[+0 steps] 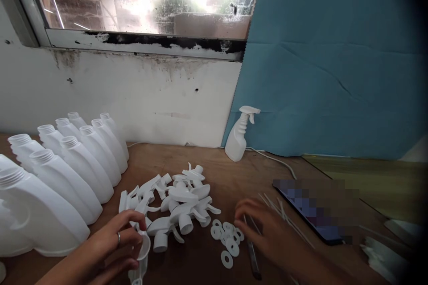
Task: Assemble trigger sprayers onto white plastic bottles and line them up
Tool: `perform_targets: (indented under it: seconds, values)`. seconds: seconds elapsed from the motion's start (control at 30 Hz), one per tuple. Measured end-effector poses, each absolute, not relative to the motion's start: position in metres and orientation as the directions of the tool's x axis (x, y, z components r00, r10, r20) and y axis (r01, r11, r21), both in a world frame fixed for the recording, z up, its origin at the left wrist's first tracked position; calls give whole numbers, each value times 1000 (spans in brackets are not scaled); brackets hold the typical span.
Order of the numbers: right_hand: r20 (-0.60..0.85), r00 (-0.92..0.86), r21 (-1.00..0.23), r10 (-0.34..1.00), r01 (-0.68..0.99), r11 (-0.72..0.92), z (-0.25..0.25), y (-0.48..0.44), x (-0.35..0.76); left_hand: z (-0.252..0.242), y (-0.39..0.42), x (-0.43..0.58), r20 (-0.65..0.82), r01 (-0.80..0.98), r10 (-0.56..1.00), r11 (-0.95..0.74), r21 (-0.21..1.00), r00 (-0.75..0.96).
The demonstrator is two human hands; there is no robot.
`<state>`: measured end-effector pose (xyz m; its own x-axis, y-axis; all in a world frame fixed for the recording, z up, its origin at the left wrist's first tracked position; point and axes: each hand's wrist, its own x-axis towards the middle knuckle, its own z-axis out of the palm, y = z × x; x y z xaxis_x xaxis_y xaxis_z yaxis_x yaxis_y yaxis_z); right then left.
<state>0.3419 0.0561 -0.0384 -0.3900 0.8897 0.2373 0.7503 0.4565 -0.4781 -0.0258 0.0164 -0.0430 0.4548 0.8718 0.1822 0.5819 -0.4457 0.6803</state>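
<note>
My left hand (pixel 122 240), with a ring on one finger, is closed around a white plastic spray trigger head (pixel 143 254). The round opening of that piece faces up, and my fingers hide part of it. Beside a small heap of flat white ring washers (pixel 226 259), my right hand (pixel 259 220) has its thumb and fingertips drawn together. Whatever the pinch holds, if anything, is hidden. Metal tweezers (pixel 253 260) lie under this hand, partly seen through the gap behind the thumb. Between my hands is a pile of white spray trigger heads (pixel 183 198).
Several white bottles (pixel 83 156) without tops stand in rows at the left. An assembled spray bottle (pixel 236 138) leans by the wall. A phone (pixel 310 213), partly blurred out, and thin white tubes (pixel 290 218) lie right. A blue cloth (pixel 327 62) hangs behind the wooden table (pixel 214 160).
</note>
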Motion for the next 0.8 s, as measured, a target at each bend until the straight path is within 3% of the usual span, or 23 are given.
perform_targets:
  seconds: [0.07, 0.17, 0.33, 0.4, 0.57, 0.8]
  values:
    - [204, -416, -508, 886, 729, 459, -52, 38, 330, -41, 19, -8, 197, 493, 830, -482, 724, 521]
    - [220, -429, -492, 876, 727, 480, -73, 30, 316, -54, 26, 32, 358, 312, 713, -623, 717, 603]
    - [298, -388, -488, 872, 723, 489, -95, 35, 310, -90, 30, 92, 539, 297, 560, -814, 499, 629]
    - [323, -384, -501, 865, 706, 500, -96, 36, 312, -97, 29, 102, 537, 306, 574, -805, 509, 618]
    - [360, -364, -525, 859, 682, 509, -93, 36, 314, -104, 31, 101, 441, 316, 730, -646, 695, 521]
    - [402, -373, -477, 836, 694, 539, -100, 34, 316, -102, 24, 88, 351, 344, 761, -586, 734, 545]
